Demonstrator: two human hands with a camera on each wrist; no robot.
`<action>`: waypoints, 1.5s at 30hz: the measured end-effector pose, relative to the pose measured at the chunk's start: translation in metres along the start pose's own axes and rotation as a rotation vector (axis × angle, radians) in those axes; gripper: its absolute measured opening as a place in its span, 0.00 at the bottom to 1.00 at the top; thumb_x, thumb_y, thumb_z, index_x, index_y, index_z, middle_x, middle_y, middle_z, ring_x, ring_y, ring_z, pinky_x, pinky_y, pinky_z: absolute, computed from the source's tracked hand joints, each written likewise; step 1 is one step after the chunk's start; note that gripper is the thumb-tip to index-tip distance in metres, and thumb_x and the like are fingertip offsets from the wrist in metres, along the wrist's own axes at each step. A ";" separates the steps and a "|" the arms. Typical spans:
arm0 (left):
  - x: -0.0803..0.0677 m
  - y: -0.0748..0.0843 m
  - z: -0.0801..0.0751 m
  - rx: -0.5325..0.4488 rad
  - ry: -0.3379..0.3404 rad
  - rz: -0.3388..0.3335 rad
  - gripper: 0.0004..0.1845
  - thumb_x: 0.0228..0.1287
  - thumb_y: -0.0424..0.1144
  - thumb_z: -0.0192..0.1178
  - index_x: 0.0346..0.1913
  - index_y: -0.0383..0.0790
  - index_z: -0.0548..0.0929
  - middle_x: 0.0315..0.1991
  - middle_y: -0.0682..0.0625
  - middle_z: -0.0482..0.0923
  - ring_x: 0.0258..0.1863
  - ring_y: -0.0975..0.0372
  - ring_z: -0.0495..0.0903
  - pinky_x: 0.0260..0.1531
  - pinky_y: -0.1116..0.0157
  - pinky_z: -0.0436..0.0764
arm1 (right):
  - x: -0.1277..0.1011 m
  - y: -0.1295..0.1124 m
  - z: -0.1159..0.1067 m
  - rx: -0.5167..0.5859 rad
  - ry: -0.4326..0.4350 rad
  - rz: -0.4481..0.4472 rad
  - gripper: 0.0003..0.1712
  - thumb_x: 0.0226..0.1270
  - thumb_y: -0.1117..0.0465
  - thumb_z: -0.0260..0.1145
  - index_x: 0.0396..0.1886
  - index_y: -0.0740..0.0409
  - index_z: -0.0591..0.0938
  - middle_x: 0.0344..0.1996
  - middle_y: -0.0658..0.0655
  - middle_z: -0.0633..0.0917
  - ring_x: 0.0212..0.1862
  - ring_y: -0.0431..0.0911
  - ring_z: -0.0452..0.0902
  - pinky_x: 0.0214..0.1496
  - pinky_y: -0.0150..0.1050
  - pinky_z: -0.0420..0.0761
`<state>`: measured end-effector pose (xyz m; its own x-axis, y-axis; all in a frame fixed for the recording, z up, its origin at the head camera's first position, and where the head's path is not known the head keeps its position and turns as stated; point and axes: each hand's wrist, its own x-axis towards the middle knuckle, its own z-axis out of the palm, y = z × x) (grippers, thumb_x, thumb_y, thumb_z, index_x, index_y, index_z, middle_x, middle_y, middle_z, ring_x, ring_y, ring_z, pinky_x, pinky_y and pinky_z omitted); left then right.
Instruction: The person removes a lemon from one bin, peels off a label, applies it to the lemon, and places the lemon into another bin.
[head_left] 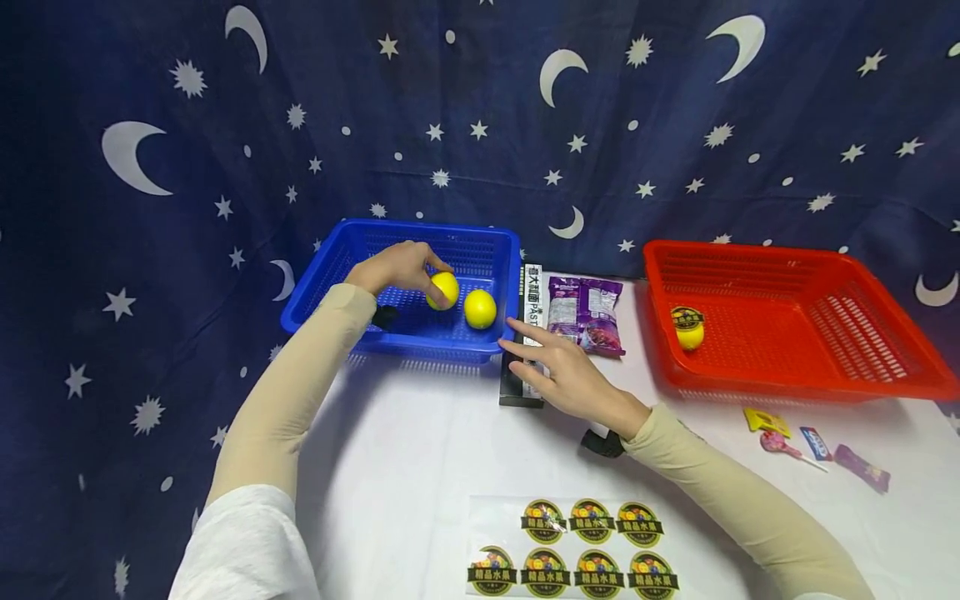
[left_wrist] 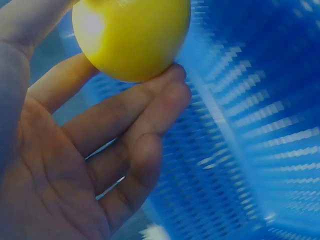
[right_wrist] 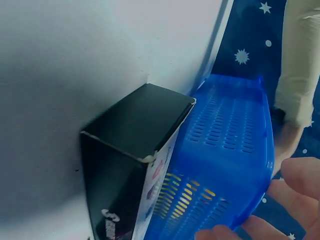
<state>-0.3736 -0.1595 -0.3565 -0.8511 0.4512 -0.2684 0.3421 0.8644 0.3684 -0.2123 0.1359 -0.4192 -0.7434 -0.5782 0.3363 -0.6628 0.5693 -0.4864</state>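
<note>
My left hand reaches into the blue basket and pinches a yellow lemon between thumb and fingers. In the left wrist view, that smooth lemon sits at the fingertips, the lower fingers loosely bent. A second lemon lies in the basket, right of the held one. My right hand has its fingers spread, the tips at the basket's near right corner. The right wrist view shows its fingers by the blue rim, only partly in frame.
A black pasta box stands against the blue basket's right side, beside a purple snack packet. The red basket holds a lemon with a round sticker. Small candies lie before it; a sticker sheet lies nearer.
</note>
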 end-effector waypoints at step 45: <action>-0.135 0.137 0.183 0.081 0.263 0.207 0.51 0.49 0.74 0.69 0.69 0.43 0.74 0.18 0.59 0.68 0.17 0.67 0.65 0.15 0.67 0.62 | -0.106 -0.001 0.009 0.233 -0.130 0.246 0.33 0.69 0.47 0.71 0.68 0.58 0.80 0.52 0.52 0.91 0.47 0.41 0.88 0.47 0.36 0.86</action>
<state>-0.1383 -0.0614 -0.4328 -0.8304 0.5551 0.0474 0.5396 0.7802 0.3165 -0.1324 0.1912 -0.4620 -0.8503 -0.5188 0.0882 -0.4164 0.5608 -0.7156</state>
